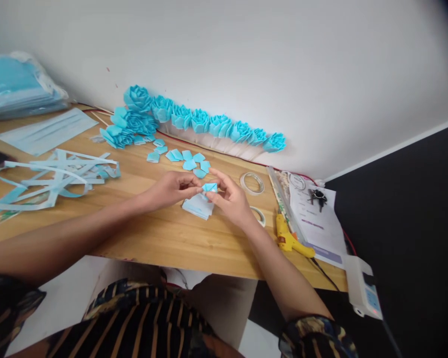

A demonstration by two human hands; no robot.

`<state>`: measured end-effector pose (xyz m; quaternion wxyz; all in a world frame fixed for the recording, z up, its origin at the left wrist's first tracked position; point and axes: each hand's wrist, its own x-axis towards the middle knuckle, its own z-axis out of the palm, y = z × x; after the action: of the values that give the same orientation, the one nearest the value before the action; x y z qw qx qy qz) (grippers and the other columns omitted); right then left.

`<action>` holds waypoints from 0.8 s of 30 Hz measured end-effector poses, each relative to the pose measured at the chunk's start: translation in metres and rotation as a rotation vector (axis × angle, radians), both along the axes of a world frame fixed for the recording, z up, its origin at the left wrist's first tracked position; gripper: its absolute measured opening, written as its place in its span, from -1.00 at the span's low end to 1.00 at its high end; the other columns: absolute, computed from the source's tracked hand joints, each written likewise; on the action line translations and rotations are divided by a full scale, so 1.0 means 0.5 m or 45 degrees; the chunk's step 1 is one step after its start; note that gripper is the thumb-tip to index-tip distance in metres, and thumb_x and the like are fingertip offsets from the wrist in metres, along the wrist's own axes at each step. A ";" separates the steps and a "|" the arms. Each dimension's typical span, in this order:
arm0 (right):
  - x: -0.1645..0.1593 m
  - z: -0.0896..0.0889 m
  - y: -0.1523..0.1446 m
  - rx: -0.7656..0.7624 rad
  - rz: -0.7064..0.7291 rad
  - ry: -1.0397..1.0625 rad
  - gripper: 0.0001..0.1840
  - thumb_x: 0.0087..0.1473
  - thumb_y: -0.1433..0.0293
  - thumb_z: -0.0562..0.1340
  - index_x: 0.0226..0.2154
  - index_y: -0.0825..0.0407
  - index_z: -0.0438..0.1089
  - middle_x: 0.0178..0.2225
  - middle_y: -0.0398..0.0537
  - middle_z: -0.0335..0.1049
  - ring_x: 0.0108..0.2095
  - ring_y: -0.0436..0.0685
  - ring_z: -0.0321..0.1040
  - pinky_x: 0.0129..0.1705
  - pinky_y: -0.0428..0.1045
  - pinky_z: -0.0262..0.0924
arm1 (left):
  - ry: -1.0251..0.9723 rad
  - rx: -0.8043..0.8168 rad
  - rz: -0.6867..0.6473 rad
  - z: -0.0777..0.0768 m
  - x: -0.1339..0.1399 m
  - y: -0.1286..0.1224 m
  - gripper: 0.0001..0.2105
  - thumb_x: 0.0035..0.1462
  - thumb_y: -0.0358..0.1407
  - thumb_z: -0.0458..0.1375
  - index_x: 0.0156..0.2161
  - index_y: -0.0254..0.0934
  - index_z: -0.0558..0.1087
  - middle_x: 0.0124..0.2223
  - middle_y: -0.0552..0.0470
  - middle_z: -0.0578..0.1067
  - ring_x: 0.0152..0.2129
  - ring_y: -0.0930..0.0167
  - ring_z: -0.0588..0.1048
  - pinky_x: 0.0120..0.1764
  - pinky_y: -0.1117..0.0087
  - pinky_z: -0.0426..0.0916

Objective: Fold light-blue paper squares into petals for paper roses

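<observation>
Between my hands is a small folded light-blue piece (pixel 209 187), with creases meeting in a triangle on its face. My left hand (pixel 173 189) pinches its left edge between thumb and fingertips. On the other side, my right hand (pixel 229 196) grips it with the thumb below and fingers behind. Just beneath lies a stack of pale-blue squares (pixel 198 206), partly covered by the hands. Several folded blue petals (pixel 189 164) are scattered on the wooden table beyond my fingers.
Blue flowers (pixel 220 126) line the wall, with more heaped at left. Cut strips (pixel 59 179), a flat mask sheet (pixel 48 130) and a bagged stack (pixel 15 87) lie left. Tape rolls (pixel 252 191), a yellow glue gun (pixel 289 238), keys (pixel 318 196) and a power strip (pixel 364 288) are right.
</observation>
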<state>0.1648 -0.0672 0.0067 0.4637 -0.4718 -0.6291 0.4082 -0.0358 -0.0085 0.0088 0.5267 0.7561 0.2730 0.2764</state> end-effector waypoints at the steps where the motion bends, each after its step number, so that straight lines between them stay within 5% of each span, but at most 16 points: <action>1: -0.006 0.005 0.004 0.008 -0.026 -0.057 -0.43 0.04 0.25 0.33 0.12 -0.12 0.32 -0.22 -0.12 0.43 -0.36 0.00 0.37 -0.30 -0.04 0.34 | -0.006 0.042 0.011 0.002 -0.001 0.002 -0.76 0.18 -0.16 0.12 -0.37 -0.32 0.44 -0.51 0.10 0.37 -0.56 0.51 0.31 -0.47 0.48 0.17; 8: -0.041 0.035 0.022 0.028 -0.095 -0.104 -0.51 0.04 0.30 0.30 0.07 -0.10 0.35 -0.36 -0.17 0.43 -0.42 -0.02 0.32 -0.34 -0.07 0.22 | -0.106 0.020 0.066 0.003 -0.014 0.017 -0.74 0.14 -0.13 0.15 -0.39 -0.31 0.44 -0.51 0.11 0.38 -0.54 0.50 0.33 -0.45 0.48 0.22; 18: -0.071 -0.001 0.049 0.025 -0.225 0.128 -0.57 0.13 0.14 0.22 0.02 -0.06 0.38 -0.41 -0.18 0.39 -0.41 0.00 0.34 -0.34 -0.05 0.32 | -0.106 -0.127 0.147 -0.021 -0.012 0.027 -0.77 0.06 -0.18 0.18 -0.43 -0.33 0.38 -0.58 0.18 0.27 -0.62 0.56 0.20 -0.54 0.53 0.08; 24: -0.073 -0.013 0.039 0.123 -0.293 0.018 -0.52 0.04 0.23 0.31 0.05 -0.11 0.36 -0.37 -0.18 0.39 -0.39 -0.01 0.33 -0.31 -0.05 0.30 | -0.082 -0.101 0.090 -0.030 -0.010 0.024 -0.76 0.08 -0.17 0.17 -0.46 -0.32 0.36 -0.55 0.17 0.26 -0.60 0.56 0.21 -0.52 0.52 0.08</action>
<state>0.1284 -0.0476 0.0003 0.5340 -0.5151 -0.5866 0.3248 -0.0408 0.0035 -0.0060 0.5547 0.7151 0.2932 0.3081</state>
